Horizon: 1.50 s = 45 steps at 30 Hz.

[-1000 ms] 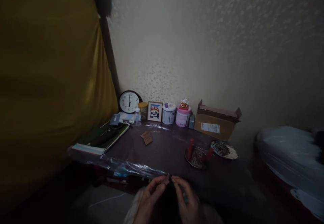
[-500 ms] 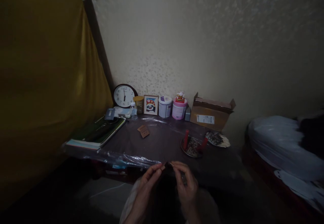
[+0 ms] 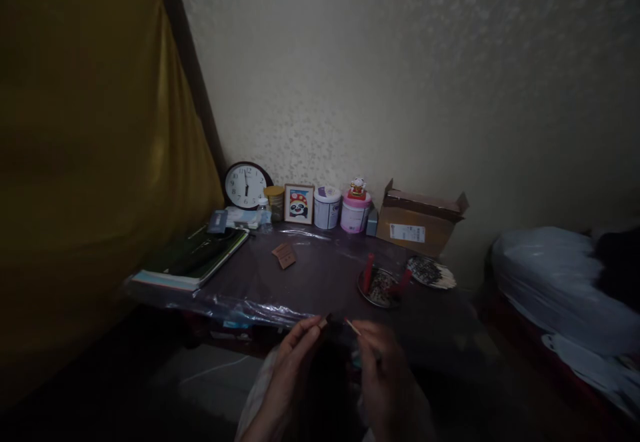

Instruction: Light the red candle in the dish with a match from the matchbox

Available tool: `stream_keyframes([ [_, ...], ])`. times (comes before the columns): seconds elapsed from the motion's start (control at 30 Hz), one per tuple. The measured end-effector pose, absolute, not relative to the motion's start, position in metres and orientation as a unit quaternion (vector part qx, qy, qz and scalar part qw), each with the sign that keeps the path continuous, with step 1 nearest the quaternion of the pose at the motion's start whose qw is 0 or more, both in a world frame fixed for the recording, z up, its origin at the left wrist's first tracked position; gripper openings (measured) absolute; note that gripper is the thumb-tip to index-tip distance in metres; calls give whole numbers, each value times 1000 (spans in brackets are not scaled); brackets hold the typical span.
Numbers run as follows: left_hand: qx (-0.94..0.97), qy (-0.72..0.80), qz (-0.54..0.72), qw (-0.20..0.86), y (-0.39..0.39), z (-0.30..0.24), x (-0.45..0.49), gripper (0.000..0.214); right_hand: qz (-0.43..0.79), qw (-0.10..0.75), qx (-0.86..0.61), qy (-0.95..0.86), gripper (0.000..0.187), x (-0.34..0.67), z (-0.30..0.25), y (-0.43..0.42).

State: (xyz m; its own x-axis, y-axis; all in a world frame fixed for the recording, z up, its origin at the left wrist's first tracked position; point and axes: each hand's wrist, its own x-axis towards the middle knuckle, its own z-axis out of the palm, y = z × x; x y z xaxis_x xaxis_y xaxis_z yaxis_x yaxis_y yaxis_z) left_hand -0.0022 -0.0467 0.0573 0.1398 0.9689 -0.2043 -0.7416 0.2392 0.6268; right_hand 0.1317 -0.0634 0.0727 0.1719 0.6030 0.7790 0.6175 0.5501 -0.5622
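Observation:
Low in front of me, at the near edge of the table, my left hand (image 3: 295, 355) pinches a small flat striker strip (image 3: 325, 322), brown with a dark end. Just to its right, my right hand (image 3: 377, 362) grips a thin matchstick (image 3: 353, 327) between thumb and forefinger, its reddish tip pointing up and left. A small gap separates match and strip, and no flame shows. Beyond my right hand, a round metal plate (image 3: 383, 303) carries two red candles (image 3: 368, 274), one upright and one leaning, among dark bits.
A second plate (image 3: 445, 281) holds many matchsticks, several blackened. Brown cardboard pieces (image 3: 285, 255) lie mid-table. At the back stand a clock (image 3: 239, 192), a framed panda picture (image 3: 299, 219), two tins (image 3: 327, 212) and a cardboard box (image 3: 417, 219). Books (image 3: 200, 259) lie left.
My right hand has moved right, away from the striker strip, and the matchstick now shows clearly. My left hand has barely moved.

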Motion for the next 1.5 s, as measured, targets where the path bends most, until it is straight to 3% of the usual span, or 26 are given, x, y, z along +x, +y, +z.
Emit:
stream_keyframes([
  [0.13, 196, 303, 592, 721, -49, 61, -2, 28, -15, 530, -477, -701, 21, 144, 43, -38],
  [0.27, 214, 311, 583, 720, -50, 62, -4, 28, -19, 570, -533, -625, 22, 162, 22, -13],
  [0.63, 223, 328, 574, 717, -47, 59, 0, 24, 69, 632, -505, -584, 14, 143, 43, -32],
  [1.5, 243, 302, 550, 740, -50, 55, -8, 29, 151, 604, -470, -625, 13, 133, 41, -45],
])
